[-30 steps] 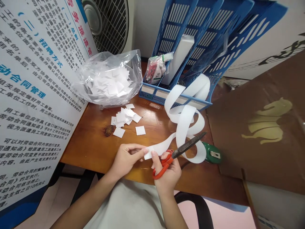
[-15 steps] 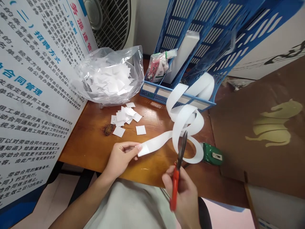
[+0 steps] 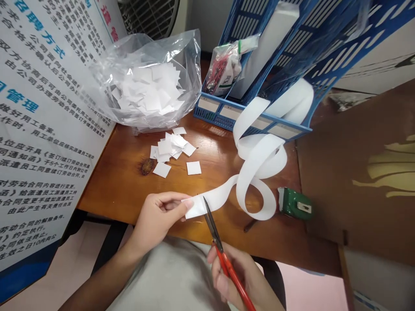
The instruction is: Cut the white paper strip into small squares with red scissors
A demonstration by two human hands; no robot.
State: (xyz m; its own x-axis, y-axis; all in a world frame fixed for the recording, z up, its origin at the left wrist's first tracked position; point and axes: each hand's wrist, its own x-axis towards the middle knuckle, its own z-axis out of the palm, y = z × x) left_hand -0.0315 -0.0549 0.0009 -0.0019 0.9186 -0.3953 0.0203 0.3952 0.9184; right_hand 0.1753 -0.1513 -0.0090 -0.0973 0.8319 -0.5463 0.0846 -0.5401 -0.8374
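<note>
My left hand pinches the free end of a long white strip between thumb and fingers, above the front of the table. The strip curls off to the right in loops and runs back into the blue file rack. In my right hand is a pair of scissors with red handles. Their slightly parted dark blades lie across the strip, just right of my left fingertips. Beyond my left hand lies a small pile of cut white squares, with a single white square beside it.
A clear plastic bag full of white squares stands at the back left. Behind the strip rises the blue file rack. A green tape measure lies at right, near a brown cardboard panel. A printed board borders the left.
My right hand has brought the scissors left, from in front of the loops onto the strip near my left fingers. The view has shifted, and my left hand keeps its pinch.
</note>
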